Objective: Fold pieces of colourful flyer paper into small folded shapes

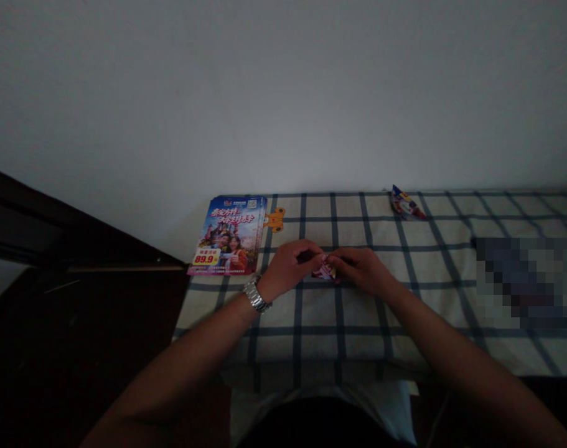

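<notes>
My left hand (290, 264) and my right hand (362, 267) meet over the checked cloth (404, 274), and both pinch a small folded piece of coloured paper (327, 271) between their fingertips. The paper is mostly hidden by my fingers and rests low, at or just above the cloth. A metal watch (256, 294) sits on my left wrist.
A stack of colourful printed flyers (228, 235) lies at the table's left end, with a small orange shape (274, 219) beside it. A folded paper boat (406, 204) stands near the wall at the back. A blurred-out patch (526, 283) covers the right side. Dark furniture lies to the left.
</notes>
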The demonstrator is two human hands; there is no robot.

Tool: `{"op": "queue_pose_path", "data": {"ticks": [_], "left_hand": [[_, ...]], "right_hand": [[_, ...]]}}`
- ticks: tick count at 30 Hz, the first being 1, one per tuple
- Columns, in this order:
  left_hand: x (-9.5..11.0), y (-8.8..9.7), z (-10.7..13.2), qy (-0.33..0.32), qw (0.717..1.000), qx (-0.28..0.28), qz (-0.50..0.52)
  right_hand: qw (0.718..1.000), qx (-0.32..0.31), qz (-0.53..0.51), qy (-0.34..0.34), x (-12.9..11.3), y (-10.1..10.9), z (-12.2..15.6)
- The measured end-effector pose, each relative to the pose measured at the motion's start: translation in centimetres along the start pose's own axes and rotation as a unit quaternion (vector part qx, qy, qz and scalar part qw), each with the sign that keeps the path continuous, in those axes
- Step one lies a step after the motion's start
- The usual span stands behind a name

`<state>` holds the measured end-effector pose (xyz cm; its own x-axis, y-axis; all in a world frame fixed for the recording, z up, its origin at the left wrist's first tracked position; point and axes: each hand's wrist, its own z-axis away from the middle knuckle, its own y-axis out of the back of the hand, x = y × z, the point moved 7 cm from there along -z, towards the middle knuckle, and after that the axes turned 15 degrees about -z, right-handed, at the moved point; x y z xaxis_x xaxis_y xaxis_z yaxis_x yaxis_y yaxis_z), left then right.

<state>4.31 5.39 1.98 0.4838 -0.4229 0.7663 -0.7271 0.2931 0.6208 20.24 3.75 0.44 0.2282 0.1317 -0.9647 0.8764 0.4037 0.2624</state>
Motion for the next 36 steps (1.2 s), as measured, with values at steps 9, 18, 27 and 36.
{"op": "queue_pose_path", "data": {"ticks": [9,18,27,36], "left_hand": [[-0.2,0.1,0.0,0.011,1.0,0.013,-0.008],[-0.8,0.8,0.0,0.037,0.998,0.051,0.007],[-1.3,0.5,-0.1,0.055,0.995,0.058,0.061],[-1.0,-0.1,-0.2,0.047,0.998,0.028,0.041]], "right_hand": [[1.0,0.017,-0.011,-0.006,-0.4,0.1,-0.2],[0.993,0.014,-0.105,-0.052,1.2,-0.2,-0.1],[0.99,0.03,-0.119,-0.063,0.7,0.0,0.0],[0.989,0.073,-0.123,-0.049,0.8,1.1,-0.2]]}}
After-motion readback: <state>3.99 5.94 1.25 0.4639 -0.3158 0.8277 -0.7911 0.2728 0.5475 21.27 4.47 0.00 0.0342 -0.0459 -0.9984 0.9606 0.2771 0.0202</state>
